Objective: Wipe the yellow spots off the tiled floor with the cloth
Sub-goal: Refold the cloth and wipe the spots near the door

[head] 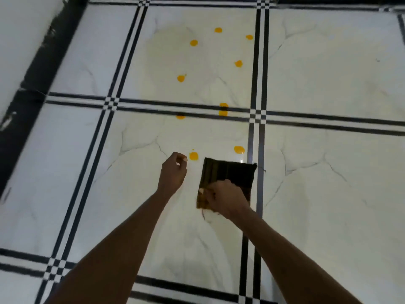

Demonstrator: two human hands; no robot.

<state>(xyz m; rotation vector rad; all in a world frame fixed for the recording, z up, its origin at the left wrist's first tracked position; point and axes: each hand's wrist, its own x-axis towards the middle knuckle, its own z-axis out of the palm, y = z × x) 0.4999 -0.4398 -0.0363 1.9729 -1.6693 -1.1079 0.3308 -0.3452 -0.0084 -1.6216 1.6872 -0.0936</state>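
Note:
A dark folded cloth lies flat on the white tiled floor. My right hand grips its near edge. My left hand hovers to the left of the cloth with its fingers curled and nothing in them. Several yellow spots dot the floor. One yellow spot sits just beyond my left hand, and another spot lies just past the cloth's far right corner. More lie farther off, such as a spot on the dark tile lines and spots on the far tile.
Black double stripes border the marble-look tiles. A dark skirting strip and a pale wall run along the left side.

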